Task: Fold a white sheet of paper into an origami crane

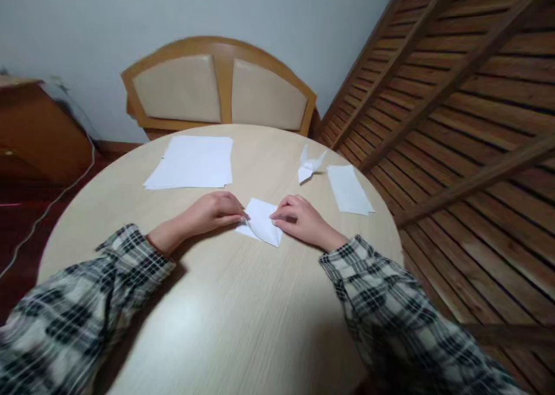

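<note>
A small white folded sheet of paper (262, 217) lies on the round table between my two hands, with a flap lifted and curved along its near side. My left hand (219, 211) pinches its left edge between thumb and fingers. On the opposite side, my right hand (299, 217) has thumb and forefinger closed on the paper's right edge. The fingertips cover both side edges in part. Beyond my right hand stands a folded white paper crane (310, 165) with two raised points.
A stack of white paper (193, 161) lies at the back left of the round table (217, 320). Smaller white sheets (349, 189) lie near its right edge. Behind are a padded wooden headboard (223, 88) and, to the right, a slatted wooden panel (468, 123).
</note>
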`<state>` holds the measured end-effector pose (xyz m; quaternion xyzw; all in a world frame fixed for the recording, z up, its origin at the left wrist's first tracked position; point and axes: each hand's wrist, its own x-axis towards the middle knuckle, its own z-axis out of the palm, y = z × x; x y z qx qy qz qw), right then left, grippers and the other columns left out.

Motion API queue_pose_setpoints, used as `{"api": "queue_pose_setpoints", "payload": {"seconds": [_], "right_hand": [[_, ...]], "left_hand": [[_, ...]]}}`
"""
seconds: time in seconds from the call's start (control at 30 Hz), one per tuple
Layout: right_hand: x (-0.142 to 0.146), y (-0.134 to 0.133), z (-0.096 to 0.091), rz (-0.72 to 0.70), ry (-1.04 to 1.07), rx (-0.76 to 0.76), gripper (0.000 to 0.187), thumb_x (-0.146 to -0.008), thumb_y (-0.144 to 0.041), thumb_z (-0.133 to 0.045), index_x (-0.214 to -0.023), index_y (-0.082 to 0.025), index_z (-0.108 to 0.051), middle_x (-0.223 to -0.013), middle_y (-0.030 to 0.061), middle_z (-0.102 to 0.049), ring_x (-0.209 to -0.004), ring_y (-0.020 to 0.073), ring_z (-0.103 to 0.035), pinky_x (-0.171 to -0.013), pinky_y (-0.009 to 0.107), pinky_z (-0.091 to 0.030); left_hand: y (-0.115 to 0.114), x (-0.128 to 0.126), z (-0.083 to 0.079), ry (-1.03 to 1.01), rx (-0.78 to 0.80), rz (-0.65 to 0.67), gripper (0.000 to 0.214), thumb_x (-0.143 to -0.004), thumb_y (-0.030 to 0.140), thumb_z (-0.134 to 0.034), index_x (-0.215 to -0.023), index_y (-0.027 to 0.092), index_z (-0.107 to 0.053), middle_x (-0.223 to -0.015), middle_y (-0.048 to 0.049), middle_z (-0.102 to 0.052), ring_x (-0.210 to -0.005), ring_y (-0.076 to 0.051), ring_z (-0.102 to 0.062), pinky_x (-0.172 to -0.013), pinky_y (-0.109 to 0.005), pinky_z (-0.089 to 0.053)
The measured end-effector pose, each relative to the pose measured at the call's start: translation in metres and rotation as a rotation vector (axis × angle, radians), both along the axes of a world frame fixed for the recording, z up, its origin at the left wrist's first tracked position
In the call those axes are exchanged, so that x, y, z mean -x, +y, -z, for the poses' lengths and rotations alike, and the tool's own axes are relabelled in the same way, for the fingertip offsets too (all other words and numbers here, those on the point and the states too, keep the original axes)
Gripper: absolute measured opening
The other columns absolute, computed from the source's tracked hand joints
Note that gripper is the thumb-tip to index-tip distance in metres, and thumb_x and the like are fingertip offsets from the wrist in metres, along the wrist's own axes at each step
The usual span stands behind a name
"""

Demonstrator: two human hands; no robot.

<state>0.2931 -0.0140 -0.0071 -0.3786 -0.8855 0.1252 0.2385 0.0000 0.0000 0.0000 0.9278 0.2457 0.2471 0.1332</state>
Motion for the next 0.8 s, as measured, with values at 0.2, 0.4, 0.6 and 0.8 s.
{"api": "queue_pose_setpoints", "payload": {"seconds": [0.2, 0.4, 0.6, 0.8], "right_hand": [[0.004, -0.002, -0.001, -0.022, 0.001, 0.01, 0.01, -0.089, -0.025, -0.073, -0.098, -0.024, -0.078, -0.101, 0.0054, -0.065, -0.098, 0.0204, -0.058, -0.091, 0.038, -0.044], [0.006, -0.004, 0.0, -0.057, 0.001, -0.003, 0.013, -0.088, -0.03, -0.075, -0.099, -0.024, -0.077, -0.099, 0.0043, -0.064, -0.096, 0.0197, -0.057, -0.09, 0.037, -0.042], [0.009, -0.007, -0.002, -0.071, -0.008, 0.002, 0.015, -0.088, -0.032, -0.075, -0.099, -0.024, -0.076, -0.098, 0.0039, -0.064, -0.095, 0.0197, -0.056, -0.09, 0.036, -0.041], [0.01, -0.008, -0.004, -0.061, -0.024, 0.016, 0.014, -0.088, -0.033, -0.075, -0.099, -0.024, -0.075, -0.099, 0.0037, -0.063, -0.097, 0.02, -0.055, -0.091, 0.036, -0.039]], "left_hand": [[0.0, -0.003, -0.004, -0.029, 0.054, -0.023, 0.025, -0.1, 0.036, -0.056, -0.094, 0.02, -0.074, -0.091, -0.0059, -0.076, -0.088, -0.019, -0.066, -0.084, -0.034, -0.051], [-0.002, -0.009, -0.006, 0.005, 0.11, -0.087, 0.027, -0.1, 0.037, -0.054, -0.088, 0.018, -0.069, -0.087, -0.0056, -0.071, -0.084, -0.019, -0.061, -0.083, -0.035, -0.048], [-0.001, -0.013, -0.002, 0.025, 0.14, -0.153, 0.026, -0.099, 0.037, -0.054, -0.088, 0.018, -0.068, -0.082, -0.0048, -0.069, -0.084, -0.02, -0.059, -0.079, -0.034, -0.046], [-0.002, -0.019, -0.001, 0.036, 0.129, -0.191, 0.025, -0.097, 0.035, -0.055, -0.085, 0.018, -0.068, -0.078, -0.0043, -0.067, -0.082, -0.021, -0.057, -0.078, -0.034, -0.044]]}}
